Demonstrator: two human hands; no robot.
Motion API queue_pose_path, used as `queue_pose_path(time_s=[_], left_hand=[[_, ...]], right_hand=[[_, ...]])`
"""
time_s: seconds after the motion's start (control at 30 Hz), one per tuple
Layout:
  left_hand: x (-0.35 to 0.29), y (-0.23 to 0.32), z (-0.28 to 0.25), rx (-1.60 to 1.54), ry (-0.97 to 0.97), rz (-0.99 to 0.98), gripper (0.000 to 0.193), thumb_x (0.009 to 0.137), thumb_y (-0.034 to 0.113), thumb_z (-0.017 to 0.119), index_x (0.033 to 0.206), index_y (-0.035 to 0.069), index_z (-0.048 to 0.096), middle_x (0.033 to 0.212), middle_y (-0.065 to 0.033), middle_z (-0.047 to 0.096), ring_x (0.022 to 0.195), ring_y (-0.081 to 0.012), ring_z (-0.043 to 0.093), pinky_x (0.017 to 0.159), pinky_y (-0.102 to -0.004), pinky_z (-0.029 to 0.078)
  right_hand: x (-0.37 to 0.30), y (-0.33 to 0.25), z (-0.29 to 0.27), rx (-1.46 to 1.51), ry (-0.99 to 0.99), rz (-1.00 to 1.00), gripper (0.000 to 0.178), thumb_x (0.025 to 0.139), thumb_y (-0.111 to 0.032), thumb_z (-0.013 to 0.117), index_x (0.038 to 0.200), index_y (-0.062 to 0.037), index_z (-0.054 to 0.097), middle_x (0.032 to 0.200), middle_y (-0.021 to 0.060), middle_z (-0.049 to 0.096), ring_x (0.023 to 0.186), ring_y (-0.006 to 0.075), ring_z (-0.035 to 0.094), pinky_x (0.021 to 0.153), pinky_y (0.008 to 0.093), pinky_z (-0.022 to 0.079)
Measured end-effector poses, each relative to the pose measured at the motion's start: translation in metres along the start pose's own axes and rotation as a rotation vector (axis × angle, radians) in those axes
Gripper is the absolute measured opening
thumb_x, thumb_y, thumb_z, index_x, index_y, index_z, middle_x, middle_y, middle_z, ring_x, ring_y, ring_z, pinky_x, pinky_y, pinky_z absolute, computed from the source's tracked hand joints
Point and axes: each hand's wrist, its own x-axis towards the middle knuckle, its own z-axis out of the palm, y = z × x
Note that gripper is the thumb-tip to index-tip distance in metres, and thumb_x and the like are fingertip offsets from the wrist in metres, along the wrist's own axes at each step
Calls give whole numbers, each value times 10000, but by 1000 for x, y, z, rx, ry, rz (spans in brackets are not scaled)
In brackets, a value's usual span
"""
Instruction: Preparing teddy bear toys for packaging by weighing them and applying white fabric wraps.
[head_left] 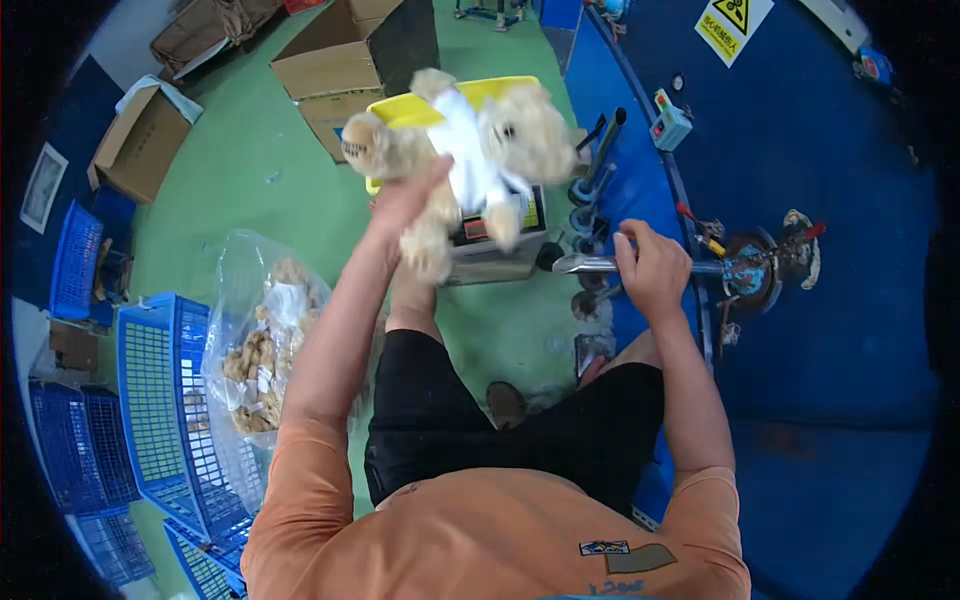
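A beige teddy bear [470, 165] with a white shirt is held up ahead of me, somewhat blurred. My left hand [412, 195] grips it by its near left side, and the bear hides part of the fingers. My right hand [655, 265] is over a metal tube [585, 264] that sticks out of a blue machine. Its thumb and fingers are loosely bent and apart, and I cannot tell whether they touch the tube. Behind and below the bear is a yellow bin [520, 83] on a metal scale [490, 262].
A clear plastic bag [232, 290] of plush toys stands at my left beside blue plastic crates [150, 400]. Cardboard boxes [325, 75] sit farther ahead. The blue machine wall [820, 330] fills the right, with a control box [671, 128]. Dark pipes [605, 150] rise near the tube.
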Motion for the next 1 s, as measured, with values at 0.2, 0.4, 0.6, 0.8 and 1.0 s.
queue_pose_path(time_s=[0.2,0.4,0.6,0.8,1.0], left_hand=[[71,-24,-14,318,233,236,533,850,244,745,1245,-73,581,1134,-192,663,951,-232,654,818,-329,549],[79,-48,-30,595,436,501,521,873,225,695,1275,-70,544,1189,-231,616,1036,-295,619,904,-388,513],[-45,-178,-46,523,349,467,345,922,201,654,1166,-29,573,1072,-175,651,971,-267,622,870,-352,506],[-100,-227,-52,635,272,190,302,896,163,631,1132,-22,597,962,-186,667,865,-278,647,779,-349,515],[-26,-42,-25,429,326,642,264,913,93,632,1151,-22,617,1040,-146,681,914,-211,643,838,-312,518]], right_hand=[[1,0,5,-64,112,-82,166,874,-254,635,914,-98,674,695,41,677,587,262,603,614,357,463],[-2,1,7,-126,131,-82,157,877,-264,636,875,-109,662,686,41,675,571,263,595,599,357,455],[-4,-1,3,-134,157,-71,151,886,-251,630,839,-108,643,660,41,666,558,260,588,586,354,448],[-5,-2,4,-192,137,-60,138,894,-229,619,827,-109,636,657,38,664,556,250,585,579,354,437],[-4,2,9,-176,157,-84,125,896,-215,612,834,-110,639,664,32,663,560,245,583,574,346,423]])
